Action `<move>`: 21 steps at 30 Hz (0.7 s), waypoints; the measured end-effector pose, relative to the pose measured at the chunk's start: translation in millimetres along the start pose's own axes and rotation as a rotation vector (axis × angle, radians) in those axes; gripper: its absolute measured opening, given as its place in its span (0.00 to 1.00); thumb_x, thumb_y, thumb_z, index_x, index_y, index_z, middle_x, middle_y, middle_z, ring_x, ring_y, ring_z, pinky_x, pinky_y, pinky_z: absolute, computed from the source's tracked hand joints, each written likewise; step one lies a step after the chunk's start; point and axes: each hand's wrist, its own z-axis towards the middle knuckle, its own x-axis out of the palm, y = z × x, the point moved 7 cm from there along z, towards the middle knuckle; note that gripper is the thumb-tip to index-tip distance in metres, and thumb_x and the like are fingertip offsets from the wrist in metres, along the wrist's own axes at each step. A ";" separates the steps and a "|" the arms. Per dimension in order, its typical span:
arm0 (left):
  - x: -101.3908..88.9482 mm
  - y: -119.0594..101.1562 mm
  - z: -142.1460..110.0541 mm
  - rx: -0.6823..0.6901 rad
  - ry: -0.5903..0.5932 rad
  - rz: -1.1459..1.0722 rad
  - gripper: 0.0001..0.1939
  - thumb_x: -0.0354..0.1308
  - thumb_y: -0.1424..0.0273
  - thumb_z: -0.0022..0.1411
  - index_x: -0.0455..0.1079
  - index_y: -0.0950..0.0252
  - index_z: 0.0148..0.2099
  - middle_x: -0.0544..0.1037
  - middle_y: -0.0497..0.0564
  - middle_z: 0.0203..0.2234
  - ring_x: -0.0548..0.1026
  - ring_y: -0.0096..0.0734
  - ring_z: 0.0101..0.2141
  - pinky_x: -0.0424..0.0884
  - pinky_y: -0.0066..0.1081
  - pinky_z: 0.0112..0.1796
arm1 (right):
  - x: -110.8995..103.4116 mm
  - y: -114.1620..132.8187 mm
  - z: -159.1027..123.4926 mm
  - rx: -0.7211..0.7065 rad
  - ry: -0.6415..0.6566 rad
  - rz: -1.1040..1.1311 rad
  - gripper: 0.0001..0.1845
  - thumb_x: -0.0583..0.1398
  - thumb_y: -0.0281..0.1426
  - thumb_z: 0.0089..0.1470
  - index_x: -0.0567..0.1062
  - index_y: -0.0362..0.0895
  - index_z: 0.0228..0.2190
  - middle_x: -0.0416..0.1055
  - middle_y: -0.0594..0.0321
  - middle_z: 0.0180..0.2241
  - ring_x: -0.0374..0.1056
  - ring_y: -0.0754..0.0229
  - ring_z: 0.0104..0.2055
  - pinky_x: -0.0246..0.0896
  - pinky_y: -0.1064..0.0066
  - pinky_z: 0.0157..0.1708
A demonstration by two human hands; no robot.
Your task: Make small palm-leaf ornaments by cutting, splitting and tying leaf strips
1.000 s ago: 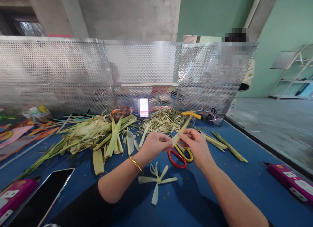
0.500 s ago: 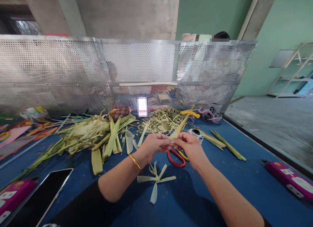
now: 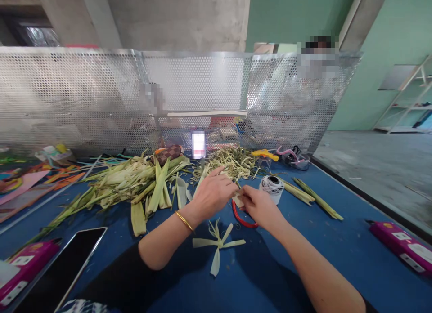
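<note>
Beyond husk star [image 3: 220,244], pinching husk strip [image 3: 237,200] with right hand [image 3: 260,206], toward left hand [image 3: 215,190]; can't tell left's grip or strip's long axis.

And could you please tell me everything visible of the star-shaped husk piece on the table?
The star-shaped husk piece is pale cream-green and papery-looking. Flat strips radiate from a small, knot-like centre; those at its upper left are narrower and frayed. It lies spread on the near part of the blue table, nothing else visibly touching it.

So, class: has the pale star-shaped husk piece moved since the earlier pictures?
No: the husk piece keeps its place to the right of the flat black phone.
</note>
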 end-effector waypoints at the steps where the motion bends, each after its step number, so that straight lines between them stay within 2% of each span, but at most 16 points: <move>1: 2.5 3.9 -0.3 -0.015 0.008 0.030 0.11 0.49 0.72 0.63 0.73 0.63 0.35 0.77 0.50 0.29 0.73 0.32 0.35 0.59 0.39 0.51 | -2.9 1.3 -0.4 -0.007 -0.033 -0.002 0.06 0.52 0.29 0.53 0.67 0.46 0.26 0.71 0.64 0.21 0.67 0.59 0.26 0.55 0.70 0.29; 3: 4.9 10.7 -1.6 -0.060 -0.003 0.078 0.12 0.48 0.71 0.64 0.73 0.63 0.34 0.78 0.50 0.28 0.73 0.31 0.33 0.63 0.34 0.44 | -7.8 0.4 -0.6 0.004 -0.097 0.065 0.06 0.53 0.32 0.53 0.68 0.47 0.26 0.71 0.65 0.21 0.66 0.59 0.25 0.55 0.70 0.28; 6: 5.6 19.2 -4.2 -0.178 -0.032 0.076 0.11 0.48 0.68 0.65 0.72 0.63 0.36 0.78 0.51 0.30 0.73 0.32 0.33 0.62 0.28 0.34 | -5.9 -7.0 0.3 0.065 -0.114 0.265 0.06 0.57 0.36 0.50 0.68 0.47 0.26 0.71 0.67 0.20 0.66 0.60 0.24 0.57 0.70 0.26; 10: 7.6 23.2 -6.0 -0.279 -0.030 0.020 0.11 0.48 0.68 0.65 0.71 0.63 0.36 0.77 0.49 0.29 0.73 0.31 0.33 0.60 0.27 0.31 | -1.6 -14.2 1.3 0.132 -0.130 0.477 0.10 0.58 0.38 0.48 0.68 0.46 0.21 0.70 0.67 0.18 0.67 0.60 0.23 0.61 0.70 0.26; 14: 10.4 23.7 -6.0 -0.308 -0.017 -0.120 0.10 0.51 0.66 0.63 0.71 0.63 0.34 0.76 0.48 0.28 0.72 0.30 0.31 0.58 0.26 0.30 | -4.0 -13.4 0.3 0.146 -0.164 0.511 0.12 0.58 0.39 0.48 0.69 0.46 0.20 0.69 0.67 0.17 0.68 0.60 0.21 0.63 0.69 0.25; 18: 13.2 23.8 -6.0 -0.330 0.001 -0.178 0.13 0.50 0.66 0.63 0.68 0.64 0.27 0.73 0.47 0.24 0.69 0.28 0.28 0.56 0.26 0.28 | -3.6 -9.6 -0.6 0.137 -0.159 0.499 0.13 0.58 0.40 0.49 0.69 0.46 0.20 0.69 0.67 0.16 0.68 0.59 0.20 0.63 0.68 0.24; 21: 15.1 26.9 -6.3 -0.371 0.007 -0.185 0.16 0.49 0.67 0.63 0.64 0.64 0.23 0.70 0.46 0.20 0.66 0.27 0.24 0.53 0.27 0.26 | -3.2 -10.1 1.4 0.124 -0.156 0.510 0.13 0.56 0.42 0.51 0.70 0.46 0.24 0.71 0.65 0.19 0.69 0.58 0.22 0.64 0.68 0.25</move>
